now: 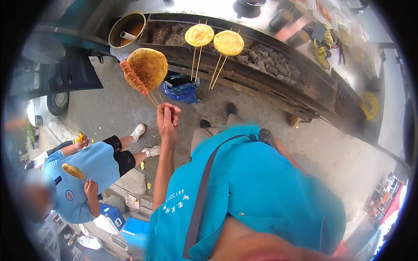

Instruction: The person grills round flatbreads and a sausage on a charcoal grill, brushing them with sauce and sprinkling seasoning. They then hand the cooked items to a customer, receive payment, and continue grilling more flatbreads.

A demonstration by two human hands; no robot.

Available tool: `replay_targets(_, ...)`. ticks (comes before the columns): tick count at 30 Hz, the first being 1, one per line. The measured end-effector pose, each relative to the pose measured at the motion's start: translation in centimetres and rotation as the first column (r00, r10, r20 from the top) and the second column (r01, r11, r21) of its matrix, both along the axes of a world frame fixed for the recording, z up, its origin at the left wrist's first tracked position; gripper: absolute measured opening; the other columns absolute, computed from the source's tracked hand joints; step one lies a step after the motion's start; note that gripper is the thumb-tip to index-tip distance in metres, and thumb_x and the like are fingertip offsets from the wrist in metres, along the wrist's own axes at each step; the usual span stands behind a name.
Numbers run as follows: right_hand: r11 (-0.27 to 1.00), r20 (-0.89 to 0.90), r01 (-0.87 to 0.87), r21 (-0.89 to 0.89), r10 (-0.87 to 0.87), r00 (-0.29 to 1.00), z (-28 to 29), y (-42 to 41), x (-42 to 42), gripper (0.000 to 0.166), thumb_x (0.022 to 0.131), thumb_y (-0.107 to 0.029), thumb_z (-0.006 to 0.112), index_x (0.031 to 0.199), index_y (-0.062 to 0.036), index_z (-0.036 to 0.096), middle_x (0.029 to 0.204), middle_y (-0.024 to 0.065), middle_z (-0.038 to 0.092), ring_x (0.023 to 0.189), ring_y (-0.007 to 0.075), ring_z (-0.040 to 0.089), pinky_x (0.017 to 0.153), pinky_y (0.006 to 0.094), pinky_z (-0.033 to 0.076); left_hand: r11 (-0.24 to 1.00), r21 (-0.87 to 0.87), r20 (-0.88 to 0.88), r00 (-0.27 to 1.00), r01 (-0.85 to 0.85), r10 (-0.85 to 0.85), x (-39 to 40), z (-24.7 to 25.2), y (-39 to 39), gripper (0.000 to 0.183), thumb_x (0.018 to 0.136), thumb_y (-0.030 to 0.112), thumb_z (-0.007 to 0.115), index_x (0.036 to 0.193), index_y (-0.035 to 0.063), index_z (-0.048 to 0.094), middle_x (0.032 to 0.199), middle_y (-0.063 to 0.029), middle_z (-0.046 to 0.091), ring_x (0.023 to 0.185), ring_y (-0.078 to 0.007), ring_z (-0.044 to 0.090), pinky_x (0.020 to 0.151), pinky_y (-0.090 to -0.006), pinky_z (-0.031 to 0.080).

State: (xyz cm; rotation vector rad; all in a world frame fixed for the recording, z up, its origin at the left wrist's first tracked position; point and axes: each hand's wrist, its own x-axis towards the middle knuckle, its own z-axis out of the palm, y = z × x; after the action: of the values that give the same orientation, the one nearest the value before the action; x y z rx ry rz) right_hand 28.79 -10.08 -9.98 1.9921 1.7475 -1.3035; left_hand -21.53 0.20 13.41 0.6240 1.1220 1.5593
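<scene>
My left hand grips thin wooden skewers below the food they carry. On them are a round, browned flatbread sprinkled with seasoning and a scored red sausage lying along its left side. The food is held up in front of the charcoal grill, near a metal pot of reddish-brown sauce with a white handle standing in it. Two paler round flatbreads, one on the left and one on the right, rest over the grill on paired skewers. My right forearm shows beside a dark pouch; that hand is hidden.
To the left stands a person in light blue holding a skewered flatbread. Dark canisters and yellow-black gloves lie on the counter beyond the grill. A blue bag sits beneath it; blue-lidded boxes stand lower left.
</scene>
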Motion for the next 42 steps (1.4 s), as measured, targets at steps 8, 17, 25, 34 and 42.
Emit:
replay_targets(8,0.695,-0.659,0.68,0.235,-0.4,0.636,19.9,13.7,-15.7,0.029,0.092,-0.028,0.048,0.084,-0.0015,0.053,0.075,0.0105,0.06,0.067,0.0187,0.059,0.06,0.0309,0.046,0.935,0.14,-0.027,0.945,0.326,-0.325,2.4,-1.7,8.3,0.009,0.095,0.015,0.044,0.098,0.0072,0.046,0.081,-0.0091,0.059,0.043,-0.0008,0.03,0.037,-0.0147,0.024)
replay_targets(17,0.811,-0.468,0.579,-0.084,-0.545,0.696,26.8,5.9,-19.8,0.015,0.087,-0.016,0.056,0.088,-0.0016,0.051,0.075,0.0083,0.06,0.06,0.014,0.061,0.053,0.026,0.048,0.808,-0.222,-0.055,0.821,0.545,-0.569,-2.2,-4.0,-0.7,0.007,0.093,0.012,0.046,0.098,0.0064,0.044,0.083,-0.0058,0.06,0.048,-0.0017,0.031,0.042,-0.0158,0.026)
replay_targets(25,0.941,-0.146,-0.265,0.21,0.298,0.943,26.8,3.9,-26.7,0.019,0.08,-0.018,0.061,0.089,-0.0017,0.059,0.086,0.017,0.057,0.081,0.0346,0.058,0.074,0.0407,0.047,0.855,-0.338,-0.059,0.897,0.394,-0.437,-6.9,-6.0,-5.6,0.021,0.085,0.013,0.058,0.099,0.0067,0.043,0.075,-0.0017,0.052,0.054,-0.0055,0.045,0.045,-0.0172,0.033)
replay_targets(34,0.988,-0.483,-0.051,0.146,0.116,0.868,22.7,9.7,-29.6,0.02,0.081,-0.02,0.064,0.082,-0.0009,0.059,0.074,0.0063,0.057,0.069,0.016,0.054,0.059,0.0289,0.043,0.931,-0.302,-0.062,0.97,0.204,-0.233,-4.7,-6.9,-6.3,0.029,0.082,0.008,0.062,0.101,0.0057,0.041,0.079,0.0012,0.044,0.068,-0.0053,0.044,0.057,-0.0181,0.038)
replay_targets(42,0.956,-0.552,0.159,-0.245,-0.272,0.788,22.8,12.5,-37.8,0.024,0.082,-0.026,0.063,0.074,-0.0036,0.058,0.065,0.0,0.054,0.058,0.005,0.049,0.052,0.0232,0.039,0.976,-0.112,-0.092,0.98,-0.186,0.176,-4.6,-6.7,-4.7,0.041,0.082,0.021,0.061,0.11,0.0067,0.035,0.08,0.0018,0.044,0.051,-0.001,0.035,0.042,-0.0152,0.024)
